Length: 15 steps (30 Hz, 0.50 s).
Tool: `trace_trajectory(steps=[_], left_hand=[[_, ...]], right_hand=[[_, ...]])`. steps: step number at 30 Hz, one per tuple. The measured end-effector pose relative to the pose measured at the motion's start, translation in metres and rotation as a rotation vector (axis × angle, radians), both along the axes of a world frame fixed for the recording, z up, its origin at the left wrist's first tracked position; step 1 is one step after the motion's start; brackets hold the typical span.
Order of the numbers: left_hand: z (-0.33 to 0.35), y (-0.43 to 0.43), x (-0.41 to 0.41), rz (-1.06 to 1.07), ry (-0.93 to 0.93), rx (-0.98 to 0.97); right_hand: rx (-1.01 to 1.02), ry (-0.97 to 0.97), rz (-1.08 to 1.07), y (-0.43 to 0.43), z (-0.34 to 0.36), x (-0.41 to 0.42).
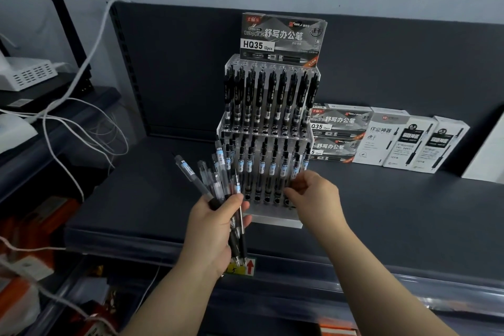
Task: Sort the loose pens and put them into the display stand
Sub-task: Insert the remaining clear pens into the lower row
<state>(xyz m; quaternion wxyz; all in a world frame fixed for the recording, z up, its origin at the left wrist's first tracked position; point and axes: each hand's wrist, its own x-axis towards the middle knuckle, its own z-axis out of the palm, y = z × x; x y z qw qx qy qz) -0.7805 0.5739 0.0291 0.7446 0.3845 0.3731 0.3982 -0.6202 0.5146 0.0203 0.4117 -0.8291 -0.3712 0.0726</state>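
Acrylic, clear and two-tiered, the stand (272, 219) sits mid-frame on a dark shelf (136, 199), with a card (282, 35) marked HQ35 at its top; the upper row (270, 95) is packed with black pens standing upright; the lower row (261, 166) holds clear-barrelled ones with pale labels, and some holes along its front are open. At lower centre the left hand (215, 229) grips a fanned bunch of loose pens (218, 185), fingers wrapped round their black grips; their tops spread up and left, just in front of the stand's lower left corner. The right hand (313, 196) is at the lower row's right end, fingers curled in toward the pens there; whether it pinches one I cannot tell. Boxes (395, 139) lie right of the stand; white cables (81, 117) trail at the left of the frame.
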Motion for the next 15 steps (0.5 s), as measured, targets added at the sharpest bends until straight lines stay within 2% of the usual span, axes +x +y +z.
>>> trace_trajectory(steps=[8, 11, 13, 15], left_hand=[[0.003, -0.001, 0.001, -0.01, -0.018, -0.014], [0.003, 0.0, 0.002, -0.015, -0.019, -0.007], [0.003, -0.001, 0.003, -0.026, -0.002, 0.016], [0.004, -0.003, 0.004, -0.04, 0.01, 0.035]], right_hand=[[-0.047, -0.044, -0.011, -0.001, 0.004, 0.0], [0.068, -0.036, -0.052, -0.009, 0.011, -0.01], [0.124, 0.04, 0.032, -0.015, 0.019, -0.022], [0.059, 0.159, 0.228, -0.019, 0.024, -0.036]])
